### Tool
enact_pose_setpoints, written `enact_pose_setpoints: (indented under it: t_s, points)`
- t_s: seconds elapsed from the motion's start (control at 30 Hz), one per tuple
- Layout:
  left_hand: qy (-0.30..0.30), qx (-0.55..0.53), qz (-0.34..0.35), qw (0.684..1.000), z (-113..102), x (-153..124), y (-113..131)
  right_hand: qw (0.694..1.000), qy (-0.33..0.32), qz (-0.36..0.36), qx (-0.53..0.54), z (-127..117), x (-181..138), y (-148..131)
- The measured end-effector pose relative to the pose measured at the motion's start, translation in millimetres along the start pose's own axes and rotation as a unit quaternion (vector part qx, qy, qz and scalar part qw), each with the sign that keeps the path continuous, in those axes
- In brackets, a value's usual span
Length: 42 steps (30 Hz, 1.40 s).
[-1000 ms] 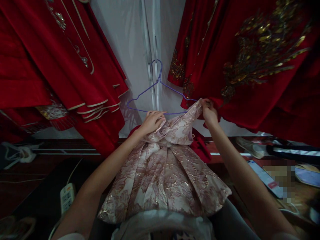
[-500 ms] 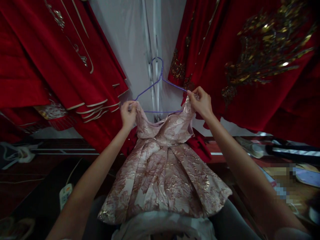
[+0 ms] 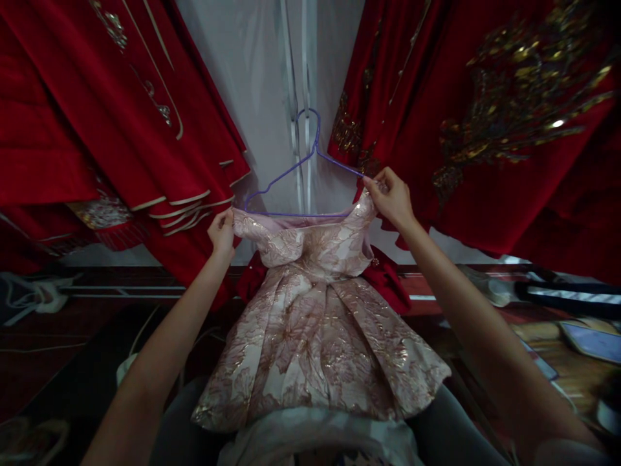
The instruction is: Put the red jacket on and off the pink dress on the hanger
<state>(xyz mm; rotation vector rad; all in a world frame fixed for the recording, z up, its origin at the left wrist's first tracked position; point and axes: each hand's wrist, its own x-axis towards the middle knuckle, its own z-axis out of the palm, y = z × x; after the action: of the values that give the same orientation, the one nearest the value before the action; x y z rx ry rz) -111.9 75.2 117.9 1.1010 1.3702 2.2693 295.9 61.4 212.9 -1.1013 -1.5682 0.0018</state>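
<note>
Item under inspection: a pink-and-gold brocade dress [image 3: 315, 356], at the centre of the view, its pleated skirt fanning towards 6 o'clock. A purple wire hanger [image 3: 317, 145] stands at 12 o'clock of it, hook uppermost, lower bar running along the neckline.

Left hand [image 3: 222, 233], at 10 o'clock: fingertips pinch one shoulder of the dress, held out just beside the hanger's end. Right hand [image 3: 392, 197], at 1 o'clock: thumb and fingers pinch the other shoulder against the hanger's arm, whose tip is hidden there.

Step in hand, as judged: matching the shoulders to the hanger's ends. The right side appears seated; whether the left is cannot be confirmed. The next move calls for easing the left shoulder up over its end, with the right pinch firm.

Surroundings: red garments [image 3: 121, 123] at 10 o'clock; a red garment with gold sequins [image 3: 504, 110] at 2 o'clock; a phone [image 3: 592, 342] on a wooden surface [image 3: 541, 332] at 3 o'clock.
</note>
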Motion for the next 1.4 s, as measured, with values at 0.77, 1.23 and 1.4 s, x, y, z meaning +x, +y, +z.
enact_pose_setpoints:
  t_s: [0.77, 1.23, 1.4]
  points:
    - [-0.021, -0.027, -0.170, 0.985, -2, 6, 31, 1.000, -0.007, 0.003, 0.005, -1, 1, 4]
    - [-0.195, 0.067, 0.084, 0.975, 50, 13, 83, 1.000, -0.022, 0.004, 0.007, -1, -1, 5]
    - [-0.292, 0.171, 0.194, 0.921, 76, 4, 116, 1.000, -0.021, 0.007, 0.017, 0, 2, 12]
